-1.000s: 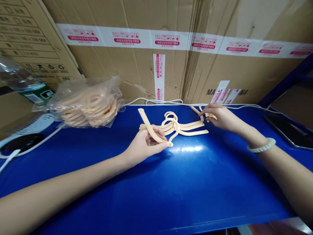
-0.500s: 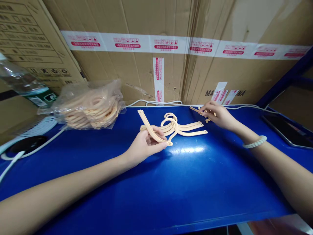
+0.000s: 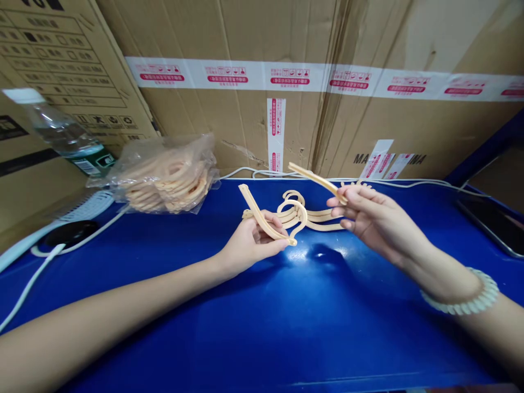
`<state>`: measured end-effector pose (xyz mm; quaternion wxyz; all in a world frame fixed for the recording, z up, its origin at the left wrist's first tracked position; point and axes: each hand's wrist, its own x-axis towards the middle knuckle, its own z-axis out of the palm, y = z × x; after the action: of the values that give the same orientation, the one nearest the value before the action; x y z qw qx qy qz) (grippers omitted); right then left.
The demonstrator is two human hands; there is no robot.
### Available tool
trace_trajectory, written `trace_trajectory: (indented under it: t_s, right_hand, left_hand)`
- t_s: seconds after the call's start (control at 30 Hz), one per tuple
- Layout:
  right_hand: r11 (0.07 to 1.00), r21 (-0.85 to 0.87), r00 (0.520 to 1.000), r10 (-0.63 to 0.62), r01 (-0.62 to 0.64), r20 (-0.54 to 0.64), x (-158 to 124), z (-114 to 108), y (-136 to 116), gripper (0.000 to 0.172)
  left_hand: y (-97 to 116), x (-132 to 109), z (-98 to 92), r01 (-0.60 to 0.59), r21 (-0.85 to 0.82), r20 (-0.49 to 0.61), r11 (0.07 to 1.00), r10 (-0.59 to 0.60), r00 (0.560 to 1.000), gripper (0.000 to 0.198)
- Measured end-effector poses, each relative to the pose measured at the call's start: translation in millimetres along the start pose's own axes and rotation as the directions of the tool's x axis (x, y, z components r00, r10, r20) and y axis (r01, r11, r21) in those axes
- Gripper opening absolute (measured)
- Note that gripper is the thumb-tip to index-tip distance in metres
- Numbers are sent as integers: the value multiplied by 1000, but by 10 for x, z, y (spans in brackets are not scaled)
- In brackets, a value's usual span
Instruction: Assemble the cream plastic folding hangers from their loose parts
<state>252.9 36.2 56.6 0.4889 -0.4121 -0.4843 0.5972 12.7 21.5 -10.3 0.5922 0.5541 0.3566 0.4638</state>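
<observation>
My left hand point(image 3: 244, 244) is closed on a partly assembled beige plastic clothes hanger point(image 3: 254, 209), with a curved arm slanting up to the left and a round hook on the right. In my right hand point(image 3: 379, 221), a separate beige hanger arm point(image 3: 314, 177) is pinched at its lower end and points up to the left, above the table. Behind the left hand lie several beige hangers point(image 3: 323, 225) with hooks, partly hidden by both hands. Small beige pieces point(image 3: 364, 184) show just behind the right hand.
A clear bag of beige hanger parts point(image 3: 176, 180) rests at the back left, near a water bottle point(image 3: 69, 136). Around a black round object point(image 3: 69, 233) run white cables. Cardboard boxes point(image 3: 229, 120) wall off the back of the blue table point(image 3: 245, 333). A phone point(image 3: 493, 224) lies right.
My right hand has lifted the hanger arm from the small pieces at the back and brought it nearer and upward. The left hand keeps its hold; the whole view has shifted slightly.
</observation>
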Motion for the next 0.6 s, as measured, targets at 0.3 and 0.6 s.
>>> trace_trajectory:
  t_s: [0.3, 0.6]
  right_hand:
    - [970, 128, 977, 195, -205, 86, -61, 118, 287, 27]
    - [982, -40, 957, 190, -186, 221, -112, 185, 501, 29]
  left_hand:
    - [-1, 4, -10, -23, -1, 5, 1000, 24, 1000, 33]
    - [-51, 18, -43, -93, -47, 133, 995, 98, 986, 31]
